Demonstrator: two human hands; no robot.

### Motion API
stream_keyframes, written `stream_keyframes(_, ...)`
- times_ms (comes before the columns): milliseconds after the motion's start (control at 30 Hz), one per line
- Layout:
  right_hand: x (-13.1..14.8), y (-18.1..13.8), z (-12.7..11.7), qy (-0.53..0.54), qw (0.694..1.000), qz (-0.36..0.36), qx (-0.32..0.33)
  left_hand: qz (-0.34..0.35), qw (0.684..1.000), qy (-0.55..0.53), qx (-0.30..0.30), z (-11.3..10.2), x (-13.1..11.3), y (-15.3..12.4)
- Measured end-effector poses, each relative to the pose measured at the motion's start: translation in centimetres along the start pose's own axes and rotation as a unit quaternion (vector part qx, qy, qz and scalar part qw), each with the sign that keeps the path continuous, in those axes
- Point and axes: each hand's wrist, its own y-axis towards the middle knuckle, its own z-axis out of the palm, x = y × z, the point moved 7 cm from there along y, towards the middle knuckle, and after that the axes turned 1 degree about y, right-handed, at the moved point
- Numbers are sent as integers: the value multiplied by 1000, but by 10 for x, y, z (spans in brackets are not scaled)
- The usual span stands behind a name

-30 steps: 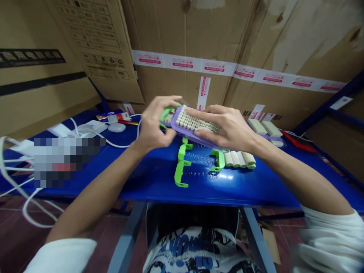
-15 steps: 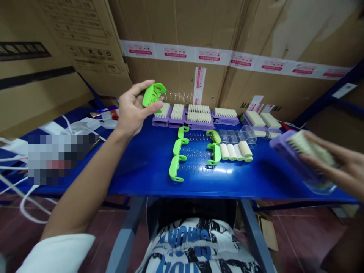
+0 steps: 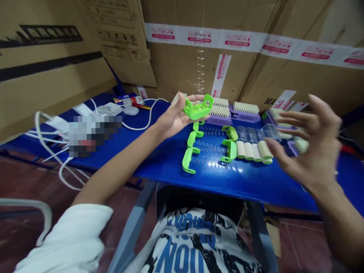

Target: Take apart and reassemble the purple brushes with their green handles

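My left hand point(image 3: 173, 118) is raised over the blue table point(image 3: 159, 167) with its fingers closed on a green plastic handle piece point(image 3: 198, 108); a clear comb strip with teeth stands up from it. My right hand point(image 3: 308, 142) hovers at the right with fingers spread and nothing in it. Between the hands lie more green handle pieces point(image 3: 191, 151) with clear toothed strips point(image 3: 209, 149) and a row of cream rollers point(image 3: 254, 150) beside clear cases point(image 3: 257, 132). Purple brushes with cream bristles point(image 3: 244, 110) line the back of the table.
Large cardboard boxes point(image 3: 199, 45) stand behind the table. White cables point(image 3: 51, 140), a white mouse point(image 3: 131, 110) and small packets lie at the left. The table's front edge runs just above my lap; red floor shows below.
My right hand carried the purple brush off to the right and has let it go; it is now empty and spread. My left hand kept the green piece and turned it.
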Motion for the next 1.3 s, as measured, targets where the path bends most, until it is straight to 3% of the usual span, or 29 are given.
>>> stream_keyframes(33, 23, 10, 24, 61, 997, -35, 34, -2, 1000, -2, 19, 11, 2, -3)
stream_keyframes(133, 58, 33, 90, 113, 985, -26, 126, 7, 998, 7, 58, 33, 10, -10)
stream_keyframes(233, 64, 43, 119, 89, 988, -27, 127, 48, 997, 37, 55, 34, 19, -8)
stream_keyframes(367, 52, 47, 104, 57, 994, -56, 78, 56, 989, 100, 90, 34, 17, -7)
stream_keyframes(467, 40, 35, 74, 45, 994, -67, 75, 64, 975, 189, 96, 34, -10, -25)
stream_keyframes(533, 35, 14, 56, 37, 989, -76, 120, 85, 954, 272, 96, 30, -35, -46)
stream_keyframes(667, 33, -44, 43, 4, 964, -97, 246, 146, 890, 395, 174, 28, -61, -94)
stream_keyframes(800, 36, -77, 52, -40, 947, -125, 294, 182, 838, 463, 223, 33, -49, -125)
stream_keyframes(967, 42, -76, 64, -35, 939, -153, 306, 244, 781, 531, 219, 47, -35, -140)
stream_keyframes(1100, 42, -74, 57, -14, 941, -144, 307, 263, 765, 554, 196, 49, -36, -144)
stream_keyframes(1300, 42, -75, 41, -4, 951, -111, 290, 276, 776, 543, 163, 50, -34, -146)
